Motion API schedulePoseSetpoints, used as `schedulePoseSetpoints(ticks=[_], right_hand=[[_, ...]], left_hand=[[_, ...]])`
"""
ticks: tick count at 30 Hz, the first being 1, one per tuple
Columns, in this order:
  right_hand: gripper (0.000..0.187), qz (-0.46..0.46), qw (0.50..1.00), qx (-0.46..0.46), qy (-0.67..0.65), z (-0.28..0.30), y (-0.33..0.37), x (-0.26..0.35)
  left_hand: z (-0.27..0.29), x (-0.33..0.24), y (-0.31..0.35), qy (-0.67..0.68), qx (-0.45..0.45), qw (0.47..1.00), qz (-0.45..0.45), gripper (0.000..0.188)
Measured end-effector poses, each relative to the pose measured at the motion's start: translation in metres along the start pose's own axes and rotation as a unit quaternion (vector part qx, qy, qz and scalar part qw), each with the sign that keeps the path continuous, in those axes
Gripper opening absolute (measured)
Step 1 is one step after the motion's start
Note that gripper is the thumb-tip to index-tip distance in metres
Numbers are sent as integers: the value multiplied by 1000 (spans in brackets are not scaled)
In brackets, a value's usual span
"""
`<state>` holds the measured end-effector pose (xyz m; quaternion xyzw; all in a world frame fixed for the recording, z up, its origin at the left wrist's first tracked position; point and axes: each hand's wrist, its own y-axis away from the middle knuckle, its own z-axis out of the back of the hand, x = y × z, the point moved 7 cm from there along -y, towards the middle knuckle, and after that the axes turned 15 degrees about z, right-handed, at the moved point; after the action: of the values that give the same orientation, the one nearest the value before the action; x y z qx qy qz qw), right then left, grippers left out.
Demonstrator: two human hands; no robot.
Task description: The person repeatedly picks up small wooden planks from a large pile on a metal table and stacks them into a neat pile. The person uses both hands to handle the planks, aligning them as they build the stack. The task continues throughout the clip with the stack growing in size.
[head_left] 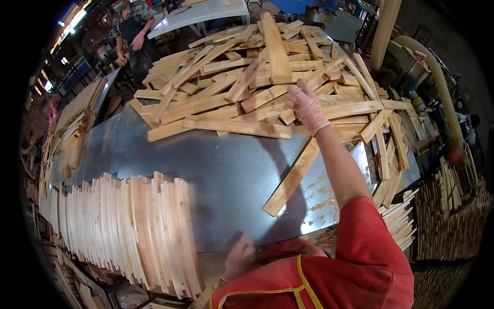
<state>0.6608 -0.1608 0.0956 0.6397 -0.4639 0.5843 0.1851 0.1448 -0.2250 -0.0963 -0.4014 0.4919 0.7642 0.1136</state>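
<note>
My right hand (307, 106), in a pale knit glove, reaches far out over a big loose heap of wooden slats (257, 72) at the far end of a metal table (216, 165). Its fingers rest on the slats in the heap; I cannot tell whether they grip one. One long slat (291, 178) lies slantwise on the table under my forearm. My left hand (238, 256) is low at the table's near edge, beside a tight row of slats standing on edge (128, 226). Its fingers look curled and hold nothing that I can see.
Another person in a dark apron (131, 31) stands at the far left by a white table (200, 13). More stacked slats (67, 129) lie on the left and others (447, 206) on the right. Flexible dust hoses (437, 77) hang at the right.
</note>
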Motion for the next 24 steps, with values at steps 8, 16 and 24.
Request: schedulePoseSetpoints(ticks=[8,16,24], right_hand=[[53,145,645,301,687,124,88,-78],[32,49,335,783,522,26,167,-116],[35,268,543,407,684,64,2,-105]], left_hand=[[-34,-76,-14,-299,-114,947,13,71],[-58,-141,-54,-429,-186,875,-128,98],[-94,-105,-71,-470,-140,865,-109,102]])
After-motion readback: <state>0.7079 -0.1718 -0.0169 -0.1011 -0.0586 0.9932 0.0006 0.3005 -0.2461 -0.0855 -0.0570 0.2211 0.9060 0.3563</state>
